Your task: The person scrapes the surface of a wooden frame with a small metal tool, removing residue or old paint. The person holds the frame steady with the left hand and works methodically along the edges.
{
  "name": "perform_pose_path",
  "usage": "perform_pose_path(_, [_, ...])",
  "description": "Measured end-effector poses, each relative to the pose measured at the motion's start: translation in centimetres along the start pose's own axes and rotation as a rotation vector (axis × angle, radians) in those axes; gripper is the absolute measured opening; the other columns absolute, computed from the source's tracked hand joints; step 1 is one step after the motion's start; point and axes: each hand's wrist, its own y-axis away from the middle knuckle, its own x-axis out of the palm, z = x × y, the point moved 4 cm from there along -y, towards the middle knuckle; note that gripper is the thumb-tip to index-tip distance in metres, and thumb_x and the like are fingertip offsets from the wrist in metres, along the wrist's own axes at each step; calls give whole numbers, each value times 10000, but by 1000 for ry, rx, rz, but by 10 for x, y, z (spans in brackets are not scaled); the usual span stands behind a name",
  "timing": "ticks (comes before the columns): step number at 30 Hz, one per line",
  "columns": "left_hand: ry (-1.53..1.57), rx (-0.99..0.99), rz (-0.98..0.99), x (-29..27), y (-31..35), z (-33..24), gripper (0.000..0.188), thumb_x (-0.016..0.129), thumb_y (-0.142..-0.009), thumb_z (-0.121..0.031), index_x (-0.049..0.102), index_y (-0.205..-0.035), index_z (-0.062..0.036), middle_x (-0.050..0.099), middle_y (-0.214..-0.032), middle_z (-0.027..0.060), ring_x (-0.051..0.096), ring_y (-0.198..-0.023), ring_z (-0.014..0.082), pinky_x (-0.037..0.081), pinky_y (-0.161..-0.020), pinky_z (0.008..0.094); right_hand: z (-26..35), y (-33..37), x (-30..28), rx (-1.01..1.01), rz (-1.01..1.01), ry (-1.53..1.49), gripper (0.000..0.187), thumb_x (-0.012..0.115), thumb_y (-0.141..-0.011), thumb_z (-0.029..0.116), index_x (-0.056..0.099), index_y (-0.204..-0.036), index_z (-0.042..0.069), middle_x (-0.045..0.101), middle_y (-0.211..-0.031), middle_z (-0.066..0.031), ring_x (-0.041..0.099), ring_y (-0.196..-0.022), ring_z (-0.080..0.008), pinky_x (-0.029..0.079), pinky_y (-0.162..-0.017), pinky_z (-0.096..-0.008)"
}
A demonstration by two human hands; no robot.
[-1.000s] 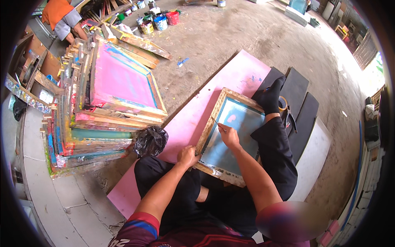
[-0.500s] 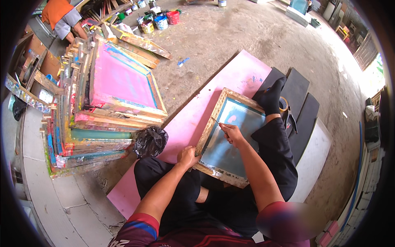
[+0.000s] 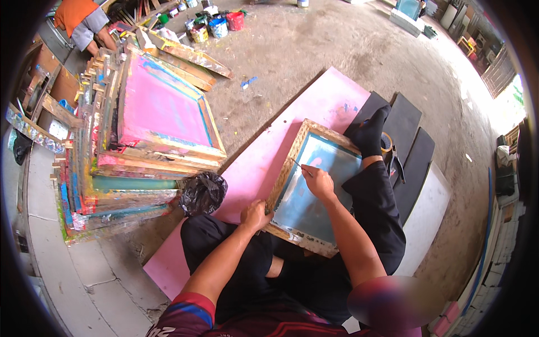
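Note:
A wooden screen-printing frame (image 3: 305, 242) with blue-grey mesh (image 3: 328, 194) lies tilted across my lap, its far end beside my socked foot (image 3: 370, 132). My left hand (image 3: 256, 215) is closed around the frame's left bar near the lower corner. Over the mesh, my right hand (image 3: 319, 182) grips a thin, dark, pointed tool (image 3: 296, 163). The tool's tip meets the inner side of the left bar, about midway along; its handle is hidden in my fist, so its exact kind is unclear.
Beneath me lies a pink board (image 3: 331, 92). Stacked paint-stained screens (image 3: 168, 106) stand at left, with a black plastic bag (image 3: 203, 194) beside them. A tape roll (image 3: 386, 142), dark-handled pliers (image 3: 397, 165) and black sheets (image 3: 405, 118) lie right. Paint buckets (image 3: 236, 21) and another person (image 3: 78, 16) are farther back.
My right hand has turned slightly and shifted a little, with the tool still at the left bar. The left hand keeps its hold on the frame.

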Motion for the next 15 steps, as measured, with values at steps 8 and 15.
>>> perform_pose_path(8, [9,-10,33,-3,-2,-6,520,820,-902,-437,753,-1238,-46,738,-1295,196,718,-1212,421,590,-1015,552,9,3,3,-96,-51,143,316,668,-1075,349,796,-1353,272,815,-951,-200,801,-879,-410,636,-806,-524])
perform_pose_path(15, [-20,16,-9,1,-2,3,515,819,-898,-424,757,-1217,-24,746,-1278,232,728,-1181,429,587,-1018,547,32,5,0,-112,1,280,315,642,-1083,292,763,-1370,242,802,-856,-181,801,-791,-391,641,-711,-514])
